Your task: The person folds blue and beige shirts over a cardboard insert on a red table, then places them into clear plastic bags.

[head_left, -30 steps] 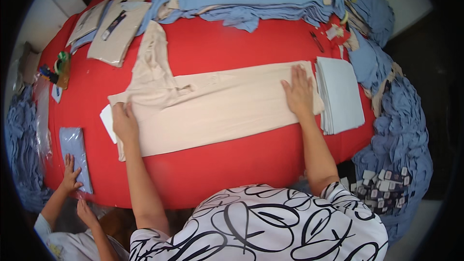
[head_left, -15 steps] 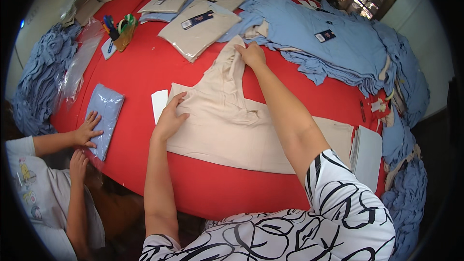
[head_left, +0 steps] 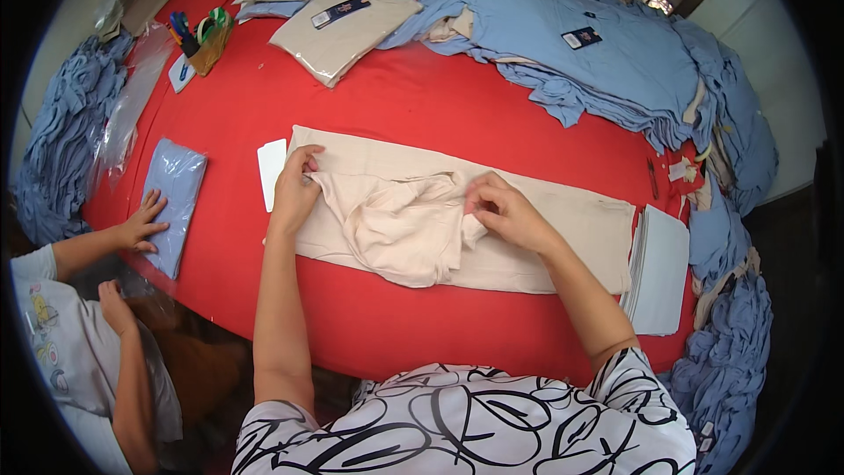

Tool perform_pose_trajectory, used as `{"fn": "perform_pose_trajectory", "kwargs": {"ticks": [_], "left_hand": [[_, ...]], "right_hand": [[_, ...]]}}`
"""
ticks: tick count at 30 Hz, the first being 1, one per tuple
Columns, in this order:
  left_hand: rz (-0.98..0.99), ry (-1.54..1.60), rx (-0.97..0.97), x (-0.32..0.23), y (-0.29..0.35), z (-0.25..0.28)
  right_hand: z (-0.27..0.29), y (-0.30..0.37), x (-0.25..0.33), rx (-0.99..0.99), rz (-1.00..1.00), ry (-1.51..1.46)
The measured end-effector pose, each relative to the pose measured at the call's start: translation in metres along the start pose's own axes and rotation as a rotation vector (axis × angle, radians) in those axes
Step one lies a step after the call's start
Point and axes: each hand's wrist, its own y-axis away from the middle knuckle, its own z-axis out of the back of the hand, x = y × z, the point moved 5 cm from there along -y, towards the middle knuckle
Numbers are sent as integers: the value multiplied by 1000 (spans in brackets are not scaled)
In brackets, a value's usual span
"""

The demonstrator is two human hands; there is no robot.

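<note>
A beige shirt (head_left: 554,229) lies in front of me as a long strip across the red-covered table. Its bunched, crumpled flap (head_left: 400,229) rests over the middle of the strip. At the flap's left corner, my left hand (head_left: 299,189) pinches the cloth between thumb and fingers. My right hand (head_left: 512,213) grips the flap's other edge, with its fingertips curled on the fabric. A white card (head_left: 271,174) sticks out beside my left hand, at the strip's left end. By the right end lies a stack of white boards (head_left: 664,268).
Bagged beige shirts (head_left: 347,22) lie at the back, beside a big pile of blue shirts (head_left: 589,62). A pen holder (head_left: 209,48) stands back left. At left, a co-worker's hand (head_left: 145,224) rests on a bagged blue shirt (head_left: 176,193). More blue garments (head_left: 66,141) hang beyond.
The raised beige flap has come down toward me and now lies over the strip. My right hand moved nearer with it; my left hand has taken hold of its left corner.
</note>
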Motion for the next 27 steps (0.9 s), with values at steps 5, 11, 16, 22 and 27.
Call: {"fn": "perform_pose_trajectory", "kwargs": {"ticks": [5,11,16,22,27], "left_hand": [[-159,-1,126,3,5,-1],[169,366,-19,-5,5,-4],[176,420,-81,17,1,3],[106,243,-109,8,5,8],[121,158,-129,11,3,9]], "right_hand": [[-29,53,-15,-298,-212,-344],[-29,36,30,-173,-23,-169],[-21,8,-12,-322,-74,-260],[-31,19,-20,-281,-210,-647],[-65,22,-6,-103,-244,-549]]}}
